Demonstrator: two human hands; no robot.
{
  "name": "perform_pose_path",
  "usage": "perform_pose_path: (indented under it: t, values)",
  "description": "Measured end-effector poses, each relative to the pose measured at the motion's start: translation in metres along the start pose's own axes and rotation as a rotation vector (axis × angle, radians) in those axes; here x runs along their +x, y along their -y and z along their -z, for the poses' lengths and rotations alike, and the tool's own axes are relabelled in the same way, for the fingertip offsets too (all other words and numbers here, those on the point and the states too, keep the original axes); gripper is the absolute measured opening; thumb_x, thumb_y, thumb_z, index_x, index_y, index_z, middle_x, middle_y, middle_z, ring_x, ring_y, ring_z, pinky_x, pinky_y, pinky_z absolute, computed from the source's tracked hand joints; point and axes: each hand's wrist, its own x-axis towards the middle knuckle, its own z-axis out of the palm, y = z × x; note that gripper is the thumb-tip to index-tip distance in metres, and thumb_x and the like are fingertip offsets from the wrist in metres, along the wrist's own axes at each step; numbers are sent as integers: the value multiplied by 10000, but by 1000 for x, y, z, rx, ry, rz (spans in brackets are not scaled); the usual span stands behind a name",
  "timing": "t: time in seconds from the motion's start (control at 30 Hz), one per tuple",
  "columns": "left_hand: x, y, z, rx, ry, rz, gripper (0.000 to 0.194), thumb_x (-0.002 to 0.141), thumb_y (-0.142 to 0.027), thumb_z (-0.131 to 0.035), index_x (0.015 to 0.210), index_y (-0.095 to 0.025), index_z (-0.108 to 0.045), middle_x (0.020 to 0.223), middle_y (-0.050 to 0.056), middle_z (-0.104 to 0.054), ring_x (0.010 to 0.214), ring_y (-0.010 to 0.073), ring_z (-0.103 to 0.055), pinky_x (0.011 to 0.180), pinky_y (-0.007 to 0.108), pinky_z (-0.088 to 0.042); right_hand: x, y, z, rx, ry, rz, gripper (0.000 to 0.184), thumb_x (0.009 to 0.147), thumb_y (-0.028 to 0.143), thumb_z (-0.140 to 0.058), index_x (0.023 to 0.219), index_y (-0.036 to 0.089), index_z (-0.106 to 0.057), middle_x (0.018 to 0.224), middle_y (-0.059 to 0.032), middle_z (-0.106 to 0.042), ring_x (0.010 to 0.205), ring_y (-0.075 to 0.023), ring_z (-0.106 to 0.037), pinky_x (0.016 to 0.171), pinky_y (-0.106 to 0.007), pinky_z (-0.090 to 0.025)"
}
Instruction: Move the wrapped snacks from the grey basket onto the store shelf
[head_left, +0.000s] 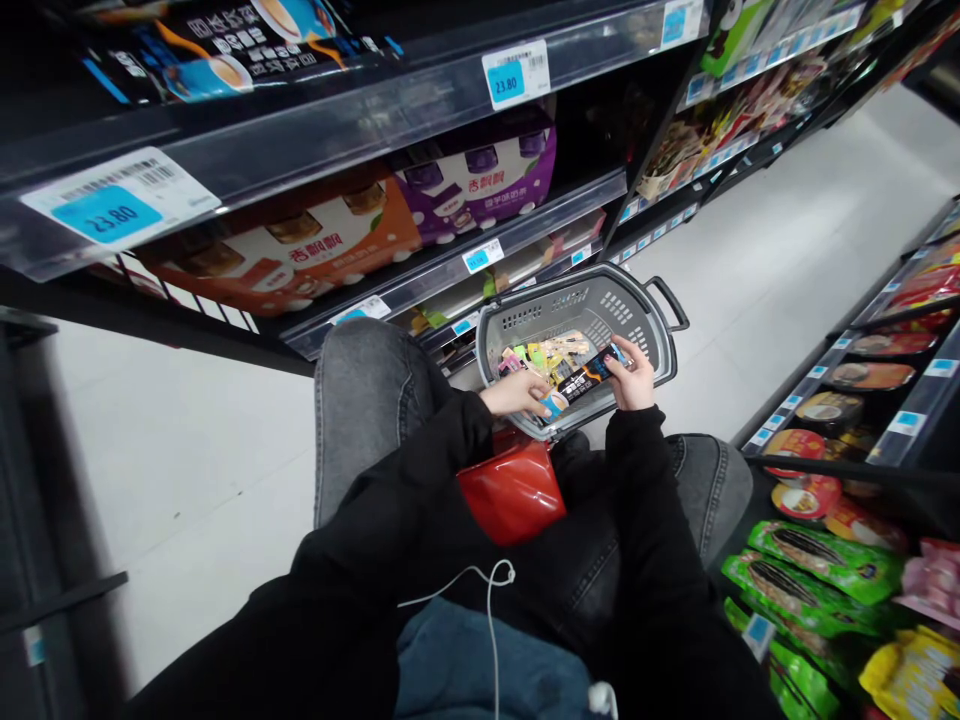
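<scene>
A slim black packet with white lettering and a blue cup picture (583, 381) is held between both hands, slanting over the near side of a grey plastic shopping basket (491, 320). My left hand (519, 393) pinches its lower left end. At its upper right end, my right hand (632, 374) grips it with thumb and fingers. Several small colourful snack packets (551, 352) lie in the basket below, partly covered by the black packet. The basket stands on the floor in front of my bent knees, its handle (669, 302) showing at the far right.
Shelves with price labels (516, 75) rise close on the left, holding orange and purple multipacks (480, 180). A glossy red item (514, 495) lies at my lap, and a white cord (491, 600) hangs there. Lower right shelves hold green snack bags (825, 560). Pale floor (810, 230) runs between.
</scene>
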Motion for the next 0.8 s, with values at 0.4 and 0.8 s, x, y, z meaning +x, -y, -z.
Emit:
perform_pose_path:
  t: [0.4,0.8]
  values:
    - [13,22,-48,-217,109,111,276,475,-112,-776,684,-92,-598,615,9,-638,557,135,-610,603,281,-513,5,-12,-1,4,3,-26,404,473,296,-774,836,179,-639,854,-39,-688,796,-187,-633,778,-355,-521]
    - [20,32,-62,-401,3,136,291,451,-67,-806,679,-70,-625,612,20,-642,582,125,-625,600,258,-532,1,-7,-3,-32,79,-68,358,534,349,-747,834,184,-643,795,-16,-686,761,-179,-635,710,-316,-518]
